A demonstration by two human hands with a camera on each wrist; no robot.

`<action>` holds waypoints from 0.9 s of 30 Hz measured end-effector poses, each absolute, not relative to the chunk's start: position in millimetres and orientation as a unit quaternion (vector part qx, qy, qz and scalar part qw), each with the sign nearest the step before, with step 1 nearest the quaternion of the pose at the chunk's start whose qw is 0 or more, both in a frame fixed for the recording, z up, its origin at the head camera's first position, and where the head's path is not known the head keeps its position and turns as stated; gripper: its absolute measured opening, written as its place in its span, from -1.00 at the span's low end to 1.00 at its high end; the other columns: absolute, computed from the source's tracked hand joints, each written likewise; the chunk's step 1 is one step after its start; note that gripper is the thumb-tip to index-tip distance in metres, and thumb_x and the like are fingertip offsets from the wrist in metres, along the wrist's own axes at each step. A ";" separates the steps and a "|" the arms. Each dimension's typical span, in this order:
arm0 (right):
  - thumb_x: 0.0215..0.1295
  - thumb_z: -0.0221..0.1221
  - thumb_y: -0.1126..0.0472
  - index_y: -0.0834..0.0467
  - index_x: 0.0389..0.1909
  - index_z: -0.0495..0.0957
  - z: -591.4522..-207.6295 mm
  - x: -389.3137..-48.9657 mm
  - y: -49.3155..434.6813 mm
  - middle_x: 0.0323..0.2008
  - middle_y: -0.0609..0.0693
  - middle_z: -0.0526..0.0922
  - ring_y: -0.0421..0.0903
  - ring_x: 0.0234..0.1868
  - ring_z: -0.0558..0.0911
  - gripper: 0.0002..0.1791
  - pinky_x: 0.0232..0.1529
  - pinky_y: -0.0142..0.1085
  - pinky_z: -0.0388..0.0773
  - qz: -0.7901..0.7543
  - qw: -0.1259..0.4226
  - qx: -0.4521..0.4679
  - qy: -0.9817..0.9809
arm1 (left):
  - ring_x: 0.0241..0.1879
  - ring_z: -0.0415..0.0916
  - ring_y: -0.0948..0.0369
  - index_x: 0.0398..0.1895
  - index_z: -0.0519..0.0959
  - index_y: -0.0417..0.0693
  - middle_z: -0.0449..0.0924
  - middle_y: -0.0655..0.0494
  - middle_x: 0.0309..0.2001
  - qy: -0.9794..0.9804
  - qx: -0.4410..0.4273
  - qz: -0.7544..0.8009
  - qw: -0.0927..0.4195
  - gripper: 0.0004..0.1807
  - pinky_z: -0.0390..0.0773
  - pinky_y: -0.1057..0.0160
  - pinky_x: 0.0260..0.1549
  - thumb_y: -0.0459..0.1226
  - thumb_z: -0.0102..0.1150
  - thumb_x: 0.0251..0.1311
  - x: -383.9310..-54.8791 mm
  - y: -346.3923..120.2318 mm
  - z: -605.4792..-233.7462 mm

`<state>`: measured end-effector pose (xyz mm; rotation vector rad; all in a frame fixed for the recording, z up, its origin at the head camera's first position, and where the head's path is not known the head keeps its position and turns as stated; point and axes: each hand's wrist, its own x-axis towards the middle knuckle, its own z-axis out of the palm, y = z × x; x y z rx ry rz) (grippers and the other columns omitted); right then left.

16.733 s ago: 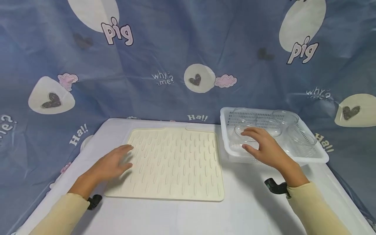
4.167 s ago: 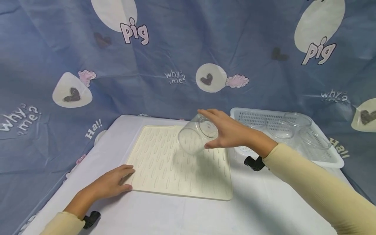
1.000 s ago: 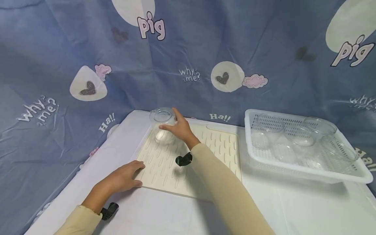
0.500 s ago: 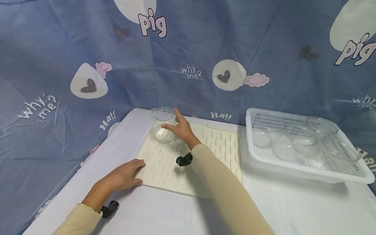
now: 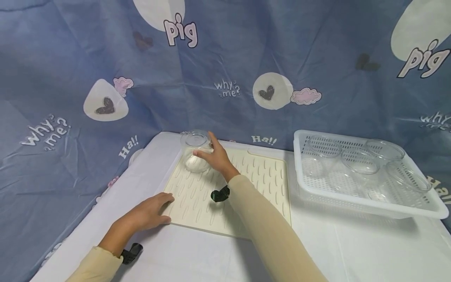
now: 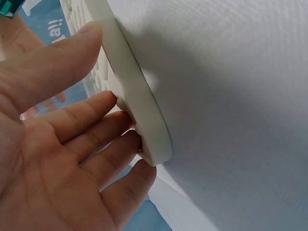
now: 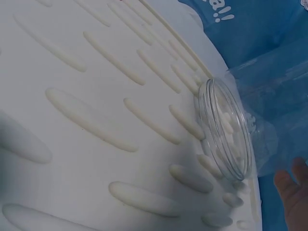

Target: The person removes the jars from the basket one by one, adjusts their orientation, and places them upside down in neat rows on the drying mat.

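Observation:
A clear drinking glass (image 5: 193, 161) stands upside down at the far left of the cream ridged drying mat (image 5: 197, 199). My right hand (image 5: 219, 156) grips the glass from its right side, thumb in front and fingers behind. In the right wrist view the rim of the glass (image 7: 225, 130) is down on the mat's ridges, close to the edge. My left hand (image 5: 148, 213) rests at the mat's near left corner with relaxed fingers. The left wrist view has its fingertips along the mat edge (image 6: 144, 115), the thumb apart from them.
At the right stands a white perforated plastic basket (image 5: 352, 200) with several clear glasses (image 5: 360, 161) in it, rims up. A white cloth (image 5: 197, 254) covers the table. Behind hangs a blue printed curtain (image 5: 211, 51).
Since the earliest frame, my right hand has taken a glass from the basket, turned it over and brought it left onto the mat. My left hand moved to the mat's near corner. The last second shows little motion.

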<state>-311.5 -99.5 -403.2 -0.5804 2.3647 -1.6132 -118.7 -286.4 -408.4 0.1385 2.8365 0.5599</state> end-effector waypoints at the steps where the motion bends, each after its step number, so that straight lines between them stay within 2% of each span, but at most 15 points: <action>1: 0.20 0.33 -0.19 -0.39 0.56 -0.19 -403.7 -311.6 -99.7 0.59 -0.04 0.08 -0.02 0.58 0.17 0.07 0.48 0.07 0.30 -0.549 0.110 -0.197 0.805 | 0.40 0.26 -0.28 0.30 0.40 -0.31 0.31 -0.34 0.40 0.973 0.048 0.192 0.122 -0.30 0.34 -0.23 0.34 -0.27 0.43 0.09 -118.5 -286.4 -408.4; 10: 0.23 0.31 -0.16 -0.39 0.56 -0.20 -403.1 -309.2 -100.7 0.59 -0.04 0.05 -0.01 0.59 0.15 0.06 0.49 0.07 0.29 -0.559 0.113 -0.201 0.797 | 0.38 0.27 -0.28 0.29 0.41 -0.31 0.32 -0.34 0.38 0.974 0.052 0.190 0.114 -0.30 0.35 -0.23 0.33 -0.27 0.43 0.07 -118.7 -287.6 -408.7; 16: 0.23 0.31 -0.18 -0.40 0.56 -0.23 -403.0 -308.7 -102.4 0.58 0.03 0.08 0.05 0.57 0.18 0.07 0.47 0.08 0.31 -0.539 0.106 -0.208 0.809 | 0.39 0.26 -0.28 0.29 0.41 -0.31 0.31 -0.34 0.40 0.973 0.050 0.191 0.119 -0.30 0.34 -0.24 0.33 -0.26 0.42 0.09 -118.6 -287.9 -407.3; 19: 0.22 0.32 -0.18 -0.35 0.57 -0.25 -401.9 -309.1 -101.8 0.59 0.03 0.07 0.08 0.57 0.16 0.10 0.49 0.08 0.28 -0.518 0.103 -0.211 0.822 | 0.39 0.25 -0.29 0.29 0.41 -0.31 0.30 -0.34 0.40 0.972 0.048 0.193 0.123 -0.30 0.35 -0.24 0.33 -0.26 0.42 0.09 -117.9 -287.4 -407.5; 23: 0.19 0.34 -0.16 -0.18 0.60 -0.36 -397.9 -308.0 -95.9 0.62 -0.01 -0.09 0.07 0.62 0.02 0.21 0.55 0.09 0.15 -0.487 0.108 -0.218 0.839 | 0.40 0.26 -0.27 0.30 0.40 -0.30 0.30 -0.34 0.40 0.971 0.049 0.195 0.127 -0.31 0.35 -0.23 0.33 -0.26 0.42 0.10 -117.1 -286.9 -409.1; 27: 0.16 0.34 -0.20 -0.08 0.61 -0.35 -385.3 -304.5 -85.6 0.63 -0.03 -0.17 0.04 0.64 -0.07 0.25 0.58 0.12 0.06 -0.451 0.092 -0.243 0.854 | 0.38 0.28 -0.27 0.29 0.41 -0.29 0.33 -0.33 0.39 0.973 0.060 0.189 0.116 -0.31 0.36 -0.24 0.32 -0.24 0.42 0.10 -116.3 -290.2 -409.4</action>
